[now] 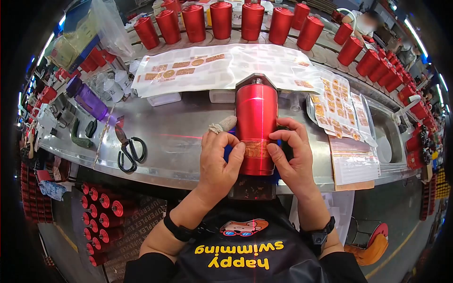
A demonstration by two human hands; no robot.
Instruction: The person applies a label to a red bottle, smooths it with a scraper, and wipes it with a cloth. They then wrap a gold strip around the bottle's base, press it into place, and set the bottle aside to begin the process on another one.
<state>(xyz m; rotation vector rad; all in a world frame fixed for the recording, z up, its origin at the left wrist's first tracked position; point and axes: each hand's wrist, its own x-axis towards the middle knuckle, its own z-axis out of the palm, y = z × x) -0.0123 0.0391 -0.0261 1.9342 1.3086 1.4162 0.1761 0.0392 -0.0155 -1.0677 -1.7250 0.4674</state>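
Note:
A shiny red metal canister lies in a dark holder at the bench's front edge, its far end against a dark block. Around its lower part runs a gold patterned decal. My left hand pinches the decal's left edge with thumb and index finger; one finger wears a pale cover. At the right side of the canister, my right hand presses its thumb on the decal's right end, fingers curled at the canister's side. A red light line crosses the canister.
Black-handled scissors and a purple bottle lie left. Decal sheets are at right, a larger translucent sheet behind. Red canisters line the conveyor beyond. A sink is far right; a co-worker is at upper right.

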